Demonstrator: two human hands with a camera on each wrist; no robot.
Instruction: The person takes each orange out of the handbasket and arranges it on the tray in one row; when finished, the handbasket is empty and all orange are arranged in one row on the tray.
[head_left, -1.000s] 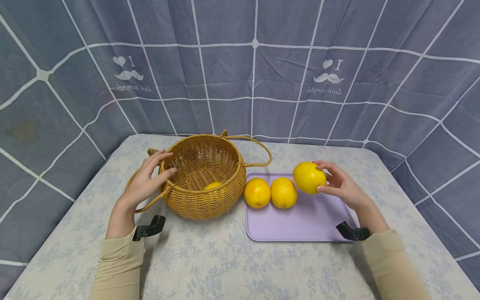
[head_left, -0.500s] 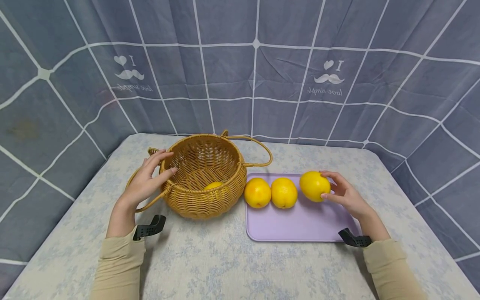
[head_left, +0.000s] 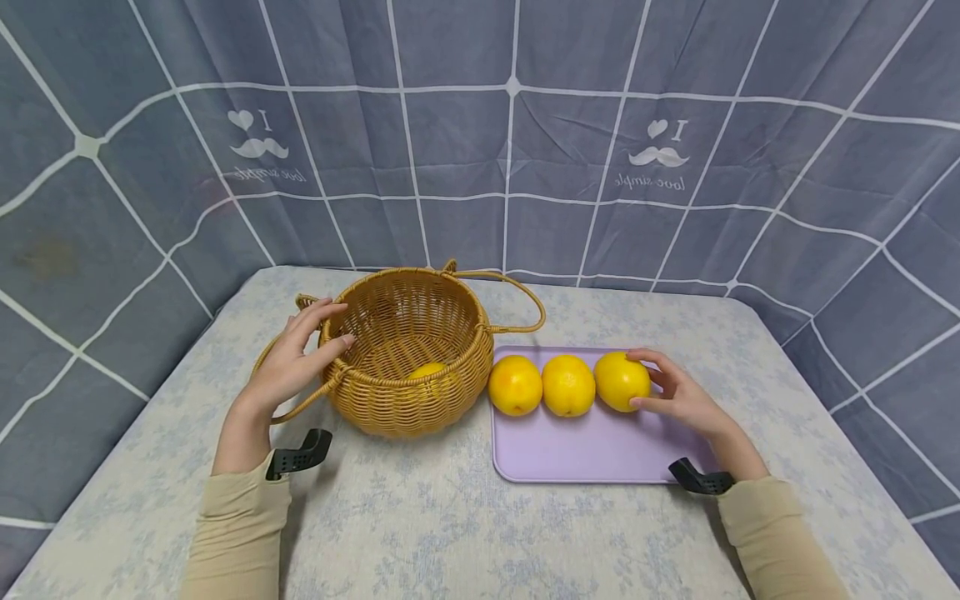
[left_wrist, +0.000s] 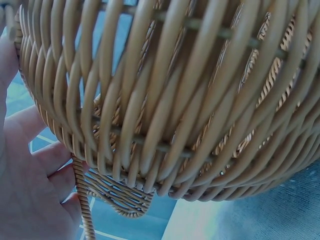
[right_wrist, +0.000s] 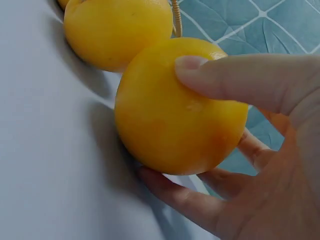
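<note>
From where I watch, on the left the left hand (head_left: 281, 371) rests at the left rim of the wicker basket (head_left: 408, 408), with thumb and forefinger wide apart; how firmly it presses, I cannot tell. I would leave it quiet there, because any push could slide the basket toward the fruits. Inside the basket lies one yellow fruit (head_left: 426, 369). Just right of it, the purple tray (head_left: 577, 454) carries the left fruit (head_left: 515, 386) and the middle fruit (head_left: 568, 386), side by side.

Next in the row is the held fruit (head_left: 619, 382), above or on the tray just beside the middle fruit; whether it already bears on the tray, I cannot tell. The right hand (head_left: 686, 404) holds it from the right, thumb on the near side and fingers behind and below. To set it well, I think, I should lower it gently, free the lowest finger first, and open slowly, so that it does not roll or knock its neighbour.

Compared with half a second earlier, the left hand and basket look the same, while the held fruit and right hand are a little farther left, and the gap to the middle fruit is almost closed.
</note>
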